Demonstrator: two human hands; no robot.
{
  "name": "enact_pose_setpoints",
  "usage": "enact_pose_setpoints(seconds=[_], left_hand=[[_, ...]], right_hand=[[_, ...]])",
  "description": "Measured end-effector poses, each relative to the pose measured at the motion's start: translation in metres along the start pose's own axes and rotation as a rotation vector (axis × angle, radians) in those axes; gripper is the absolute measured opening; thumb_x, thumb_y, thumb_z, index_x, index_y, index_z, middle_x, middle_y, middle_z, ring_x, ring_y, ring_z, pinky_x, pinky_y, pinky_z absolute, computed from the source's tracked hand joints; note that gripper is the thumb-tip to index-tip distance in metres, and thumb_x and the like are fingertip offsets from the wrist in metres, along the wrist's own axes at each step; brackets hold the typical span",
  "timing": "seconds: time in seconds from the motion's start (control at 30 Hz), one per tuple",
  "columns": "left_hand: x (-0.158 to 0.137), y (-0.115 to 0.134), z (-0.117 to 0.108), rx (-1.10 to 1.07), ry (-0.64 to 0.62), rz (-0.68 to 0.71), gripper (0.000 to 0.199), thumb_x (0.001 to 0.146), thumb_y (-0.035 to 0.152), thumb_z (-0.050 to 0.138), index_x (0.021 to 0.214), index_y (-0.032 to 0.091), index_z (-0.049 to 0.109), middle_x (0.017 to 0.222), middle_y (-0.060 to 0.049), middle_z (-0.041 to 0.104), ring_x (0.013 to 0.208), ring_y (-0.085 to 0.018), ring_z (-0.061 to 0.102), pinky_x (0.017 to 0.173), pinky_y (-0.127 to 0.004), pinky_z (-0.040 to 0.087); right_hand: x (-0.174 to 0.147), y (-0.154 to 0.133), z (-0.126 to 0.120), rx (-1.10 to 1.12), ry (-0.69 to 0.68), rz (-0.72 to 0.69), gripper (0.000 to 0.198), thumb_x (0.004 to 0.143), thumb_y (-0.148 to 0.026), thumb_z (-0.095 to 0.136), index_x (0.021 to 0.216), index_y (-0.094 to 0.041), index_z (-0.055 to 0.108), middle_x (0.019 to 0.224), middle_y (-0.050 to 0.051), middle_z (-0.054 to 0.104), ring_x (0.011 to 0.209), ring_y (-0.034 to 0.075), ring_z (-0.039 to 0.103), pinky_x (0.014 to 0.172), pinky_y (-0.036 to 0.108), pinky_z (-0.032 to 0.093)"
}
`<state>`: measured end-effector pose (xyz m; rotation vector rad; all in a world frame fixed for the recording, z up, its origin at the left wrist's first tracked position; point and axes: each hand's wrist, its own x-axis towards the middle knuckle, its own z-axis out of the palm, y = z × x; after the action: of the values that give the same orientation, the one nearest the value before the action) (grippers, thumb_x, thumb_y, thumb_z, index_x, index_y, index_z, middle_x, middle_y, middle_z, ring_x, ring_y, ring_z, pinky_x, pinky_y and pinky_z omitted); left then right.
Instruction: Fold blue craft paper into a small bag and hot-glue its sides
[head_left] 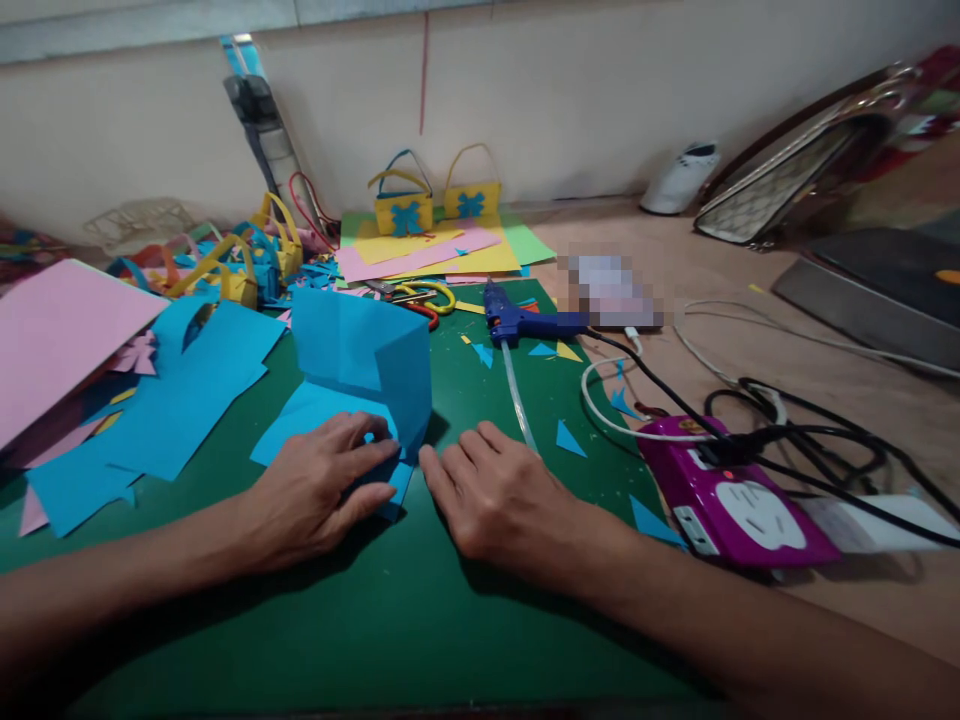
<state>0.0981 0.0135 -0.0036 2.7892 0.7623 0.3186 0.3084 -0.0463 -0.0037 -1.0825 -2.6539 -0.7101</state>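
One creased blue paper sheet (pixel 360 350), partly upright, stood on the green surface (pixel 300 630) before me. My left grip (pixel 322 480) lay on its lower part, thumb and fingers apart; my right grip (pixel 495 490) was curled at its right edge, and I could not tell whether it pinched the sheet. Beyond lay a blue hot-glue gun (pixel 525 321).

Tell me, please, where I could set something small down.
The green mat is bare from the left hand and right hand to its near edge; so is the tan tabletop between the light green sheet and white object. Blue sheets and pink paper crowd the mat's left; scissors and a glue gun, its far side.
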Motion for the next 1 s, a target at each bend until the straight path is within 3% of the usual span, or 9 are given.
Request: enact_pose_setpoints(seconds=[0.1,0.23,0.47,0.67,0.8,1.0], left_hand=[[-0.010,0.000,0.005,0.147,0.025,0.062,0.046,0.093,0.046,0.034,0.120,0.014,0.055,0.113,-0.015,0.053,0.094,-0.028,0.047,0.079,-0.042,0.042],[-0.015,-0.001,0.008,0.176,0.030,0.097,0.054,0.092,0.053,0.033,0.123,0.013,0.052,0.123,-0.016,0.050,0.106,-0.033,0.043,0.087,-0.049,0.039],[-0.017,-0.003,0.009,0.183,0.015,0.108,0.074,0.083,0.069,0.036,0.126,0.009,0.047,0.128,-0.019,0.050,0.109,-0.036,0.044,0.086,-0.052,0.041],[-0.015,-0.007,0.006,0.170,0.033,0.141,0.051,0.092,0.050,0.037,0.121,0.010,0.050,0.121,-0.016,0.054,0.105,-0.030,0.048,0.084,-0.044,0.044],[-0.012,-0.007,0.004,0.184,0.012,0.157,0.045,0.091,0.049,0.039,0.108,0.012,0.057,0.114,-0.017,0.055,0.101,-0.031,0.048,0.081,-0.046,0.045],[-0.012,-0.009,0.008,0.283,-0.007,0.181,0.040,0.091,0.046,0.045,0.109,0.012,0.055,0.117,-0.017,0.054,0.102,-0.030,0.050,0.083,-0.045,0.045]], right_hand=[[0.003,-0.001,0.000,-0.038,0.064,-0.104,0.021,0.086,-0.007,0.042,0.086,-0.007,0.063,0.062,0.007,0.060,0.055,0.018,0.051,0.051,0.032,0.032],[0.010,-0.003,-0.002,-0.090,0.100,-0.190,0.020,0.086,-0.008,0.043,0.085,-0.007,0.063,0.063,0.007,0.060,0.055,0.016,0.052,0.051,0.031,0.033],[0.021,-0.004,0.001,-0.083,0.127,-0.164,0.023,0.088,-0.011,0.041,0.083,-0.009,0.064,0.059,0.004,0.057,0.053,0.016,0.051,0.051,0.032,0.034],[0.021,0.005,-0.009,-0.152,0.126,-0.118,0.024,0.091,-0.012,0.040,0.099,-0.008,0.062,0.064,0.004,0.058,0.060,0.016,0.052,0.058,0.031,0.034],[0.022,0.008,-0.014,-0.172,0.034,-0.119,0.032,0.091,-0.011,0.037,0.116,-0.012,0.056,0.066,0.003,0.058,0.056,0.015,0.050,0.057,0.031,0.030],[0.026,0.005,-0.005,-0.167,-0.003,-0.099,0.023,0.087,-0.009,0.040,0.094,-0.009,0.061,0.064,0.006,0.059,0.057,0.018,0.052,0.059,0.033,0.030]])
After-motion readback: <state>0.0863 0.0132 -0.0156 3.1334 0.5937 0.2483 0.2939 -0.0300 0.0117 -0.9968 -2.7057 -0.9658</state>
